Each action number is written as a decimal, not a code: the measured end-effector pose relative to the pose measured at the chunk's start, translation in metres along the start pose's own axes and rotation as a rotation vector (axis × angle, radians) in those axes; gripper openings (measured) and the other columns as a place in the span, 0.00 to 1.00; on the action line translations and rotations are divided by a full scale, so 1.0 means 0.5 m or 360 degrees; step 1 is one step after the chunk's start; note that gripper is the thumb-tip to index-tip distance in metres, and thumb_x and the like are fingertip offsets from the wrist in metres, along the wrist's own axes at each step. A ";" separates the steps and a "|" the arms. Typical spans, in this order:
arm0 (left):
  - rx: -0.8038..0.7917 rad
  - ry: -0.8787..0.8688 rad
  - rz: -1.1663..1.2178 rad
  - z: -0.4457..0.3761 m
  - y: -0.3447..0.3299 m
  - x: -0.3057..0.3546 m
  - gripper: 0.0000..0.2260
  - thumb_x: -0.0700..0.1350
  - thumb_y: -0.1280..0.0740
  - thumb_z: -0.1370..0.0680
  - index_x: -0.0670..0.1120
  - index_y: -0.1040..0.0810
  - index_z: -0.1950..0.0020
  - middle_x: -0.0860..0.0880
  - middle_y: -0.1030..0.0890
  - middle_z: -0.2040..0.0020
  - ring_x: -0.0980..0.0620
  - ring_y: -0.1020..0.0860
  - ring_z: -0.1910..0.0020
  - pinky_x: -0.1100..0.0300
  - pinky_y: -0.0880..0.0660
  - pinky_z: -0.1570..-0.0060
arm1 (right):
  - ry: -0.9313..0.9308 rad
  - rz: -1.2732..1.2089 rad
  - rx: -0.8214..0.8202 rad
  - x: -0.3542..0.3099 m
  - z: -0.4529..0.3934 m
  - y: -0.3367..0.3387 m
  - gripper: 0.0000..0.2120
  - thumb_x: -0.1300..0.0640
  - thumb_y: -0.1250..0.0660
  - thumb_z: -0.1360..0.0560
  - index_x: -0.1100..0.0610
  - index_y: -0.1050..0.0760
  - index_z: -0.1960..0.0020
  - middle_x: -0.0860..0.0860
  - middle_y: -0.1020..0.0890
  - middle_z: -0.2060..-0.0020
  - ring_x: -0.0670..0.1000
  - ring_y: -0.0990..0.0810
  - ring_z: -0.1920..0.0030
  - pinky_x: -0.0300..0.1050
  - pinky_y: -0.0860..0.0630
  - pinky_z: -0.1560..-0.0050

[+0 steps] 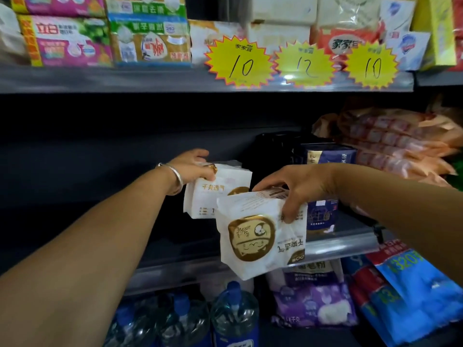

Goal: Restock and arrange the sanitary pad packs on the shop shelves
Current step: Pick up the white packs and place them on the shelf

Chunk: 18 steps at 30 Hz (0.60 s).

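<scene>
Sanitary pad packs in white and gold wrap fill both hands before a dark middle shelf (338,242). The nearer pack (260,236), tilted over the shelf's front edge, is gripped from above by the right hand (298,189); the farther pack (213,194), just behind and touching it, is pinched at its top corner by the braceleted left hand (194,166). Navy packs (325,156) stand alongside, under yellow price stars (238,62).

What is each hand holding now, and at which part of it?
The right hand grips the front white pack at its upper right corner. The left hand holds the rear white pack at its top left edge.
</scene>
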<state>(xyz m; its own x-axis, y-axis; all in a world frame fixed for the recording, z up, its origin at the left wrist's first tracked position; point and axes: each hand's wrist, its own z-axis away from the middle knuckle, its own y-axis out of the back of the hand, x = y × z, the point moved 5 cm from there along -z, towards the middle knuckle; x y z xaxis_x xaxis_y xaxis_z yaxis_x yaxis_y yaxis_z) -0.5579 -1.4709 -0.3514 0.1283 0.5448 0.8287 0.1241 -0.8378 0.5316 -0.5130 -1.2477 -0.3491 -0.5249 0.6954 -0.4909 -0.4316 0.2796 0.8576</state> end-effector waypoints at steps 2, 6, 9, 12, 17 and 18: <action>0.0030 -0.0040 0.0004 -0.019 -0.010 -0.016 0.35 0.35 0.26 0.33 0.50 0.34 0.29 0.49 0.29 0.33 0.49 0.27 0.39 0.59 0.30 0.39 | -0.0008 0.0075 0.0040 0.006 -0.018 0.013 0.31 0.70 0.26 0.36 0.53 0.27 0.36 0.51 0.19 0.45 0.52 0.19 0.46 0.49 0.21 0.46; -0.0003 -0.0081 0.0080 -0.050 -0.041 -0.053 0.36 0.31 0.27 0.32 0.49 0.35 0.29 0.47 0.31 0.33 0.50 0.29 0.39 0.60 0.29 0.44 | -0.0036 0.0123 0.0036 0.019 -0.058 0.018 0.33 0.69 0.26 0.36 0.53 0.29 0.34 0.50 0.21 0.43 0.51 0.21 0.45 0.46 0.22 0.45; 0.0036 -0.0120 0.0071 -0.073 -0.068 -0.087 0.34 0.30 0.28 0.31 0.48 0.35 0.29 0.47 0.31 0.33 0.51 0.31 0.36 0.62 0.30 0.46 | -0.0041 0.0140 0.0016 0.028 -0.089 0.012 0.34 0.68 0.26 0.36 0.52 0.30 0.32 0.49 0.22 0.43 0.50 0.21 0.45 0.44 0.22 0.45; 0.0083 -0.0136 0.0103 -0.096 -0.086 -0.120 0.33 0.32 0.29 0.29 0.48 0.37 0.28 0.45 0.33 0.31 0.50 0.35 0.31 0.61 0.32 0.42 | -0.0057 0.0074 -0.0014 0.039 -0.112 0.009 0.35 0.68 0.27 0.35 0.53 0.31 0.31 0.51 0.21 0.43 0.51 0.20 0.46 0.47 0.21 0.46; 0.0034 -0.0156 0.0052 -0.121 -0.086 -0.133 0.33 0.35 0.28 0.28 0.48 0.37 0.27 0.46 0.36 0.28 0.51 0.37 0.28 0.59 0.35 0.34 | -0.0075 0.0061 -0.0014 0.047 -0.129 0.005 0.35 0.67 0.27 0.35 0.52 0.31 0.31 0.49 0.21 0.43 0.49 0.20 0.46 0.43 0.22 0.47; 0.0027 -0.0168 -0.0001 -0.124 -0.085 -0.133 0.32 0.35 0.28 0.28 0.48 0.36 0.28 0.47 0.36 0.28 0.51 0.37 0.28 0.61 0.35 0.35 | -0.0081 0.0058 -0.0011 0.047 -0.129 0.004 0.35 0.67 0.27 0.35 0.52 0.32 0.30 0.49 0.21 0.43 0.49 0.20 0.46 0.41 0.22 0.49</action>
<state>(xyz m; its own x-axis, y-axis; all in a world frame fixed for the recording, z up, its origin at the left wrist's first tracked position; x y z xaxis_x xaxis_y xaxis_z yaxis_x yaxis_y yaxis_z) -0.6326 -1.4734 -0.4182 0.2308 0.5468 0.8048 0.1406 -0.8372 0.5285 -0.5737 -1.2735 -0.3687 -0.5023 0.7380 -0.4506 -0.4182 0.2487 0.8736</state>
